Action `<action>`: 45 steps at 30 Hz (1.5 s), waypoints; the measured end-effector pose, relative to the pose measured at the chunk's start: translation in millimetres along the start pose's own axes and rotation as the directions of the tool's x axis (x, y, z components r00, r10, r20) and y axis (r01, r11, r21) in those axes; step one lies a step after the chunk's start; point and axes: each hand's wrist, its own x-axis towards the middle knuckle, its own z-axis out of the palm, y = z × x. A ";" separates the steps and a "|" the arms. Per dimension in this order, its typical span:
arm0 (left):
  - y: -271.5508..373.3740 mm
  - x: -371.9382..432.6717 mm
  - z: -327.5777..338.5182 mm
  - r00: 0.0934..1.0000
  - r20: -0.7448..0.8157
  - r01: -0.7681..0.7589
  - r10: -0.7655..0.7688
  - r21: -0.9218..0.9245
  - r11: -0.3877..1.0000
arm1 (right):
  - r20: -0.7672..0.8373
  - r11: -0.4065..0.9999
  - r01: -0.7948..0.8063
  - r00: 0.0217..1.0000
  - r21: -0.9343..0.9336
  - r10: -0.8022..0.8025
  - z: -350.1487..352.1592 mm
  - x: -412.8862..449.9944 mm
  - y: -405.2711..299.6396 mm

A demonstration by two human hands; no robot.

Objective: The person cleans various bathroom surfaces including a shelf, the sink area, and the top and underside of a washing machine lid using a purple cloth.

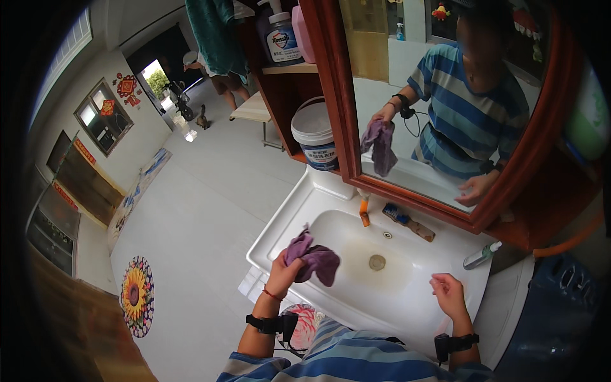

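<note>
A crumpled purple cloth (317,260) hangs from my left hand (281,272), which grips it above the left rim of a white washbasin (329,298). My right hand (448,292) is over the basin's right side, its fingers loosely curled and apart with nothing in them. Around the round drain (377,262) the bowl is stained yellowish. An orange spout (364,213) projects over the back of the bowl. On the back ledge, right of the spout, lies a scrub brush (409,222) with blue bristles. A small bottle (482,256) lies at the right rim, near my right hand.
A wood-framed mirror (444,95) overhangs the basin's back. Beside it, shelves hold a washing-powder bucket (315,138) and a pump bottle (282,40). A blue plastic container (549,310) stands at right. Floor mats (136,296) lie left. Farther off are a bench (253,107), a cat (203,118) and another person (224,81).
</note>
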 end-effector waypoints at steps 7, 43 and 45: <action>41.7 -27.3 119.6 0.761 0.644 -0.120 0.077 0.022 0.993 | 0.482 0.462 -0.463 0.872 0.756 0.084 61.1 14.1 -101.0; -9.2 -22.7 86.7 0.851 0.466 0.363 -0.241 -0.193 0.911 | -0.472 0.768 0.105 0.734 -0.632 -0.488 -121.6 70.9 -79.3; -13.1 -24.7 77.6 0.914 0.372 0.258 -0.160 -0.231 0.938 | -0.446 0.737 0.054 0.765 -0.674 -0.464 -126.8 90.8 -66.2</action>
